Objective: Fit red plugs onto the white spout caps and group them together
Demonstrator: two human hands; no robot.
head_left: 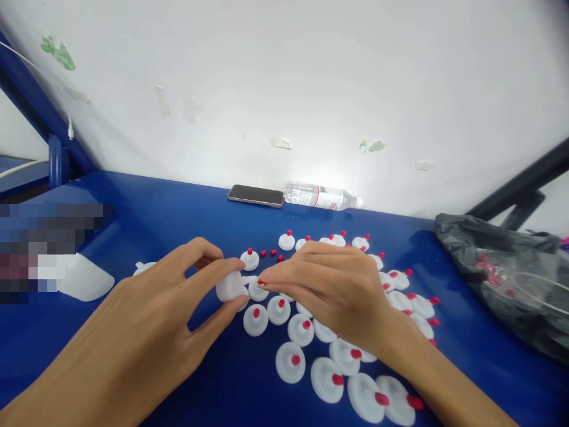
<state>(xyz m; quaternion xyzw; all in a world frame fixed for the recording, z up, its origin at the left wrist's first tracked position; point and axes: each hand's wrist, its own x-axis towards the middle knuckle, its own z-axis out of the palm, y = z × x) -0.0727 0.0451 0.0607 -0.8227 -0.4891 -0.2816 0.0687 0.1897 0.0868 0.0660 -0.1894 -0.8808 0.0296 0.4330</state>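
Observation:
Tilted on its side, a white plastic nozzle cap [228, 287] is pinched between the thumb and fingers of my left hand [169, 302]. Its narrow spout points right, toward my right hand [333, 284]. The fingertips of that hand are closed on a small red tip cap [261, 283], close to the spout; whether the two touch is hard to tell. Beneath and around my hands stand several white nozzle caps with red tips [255, 320], some hidden by my right hand. A few loose red tip caps [272, 252] lie just beyond my fingers.
A phone [255, 195] and a clear bottle [322, 197] lie along the wall at the back of the blue table [169, 207]. At the right is a dark plastic bag [498, 279] with red pieces in it. A white object [86, 279] sits at the left.

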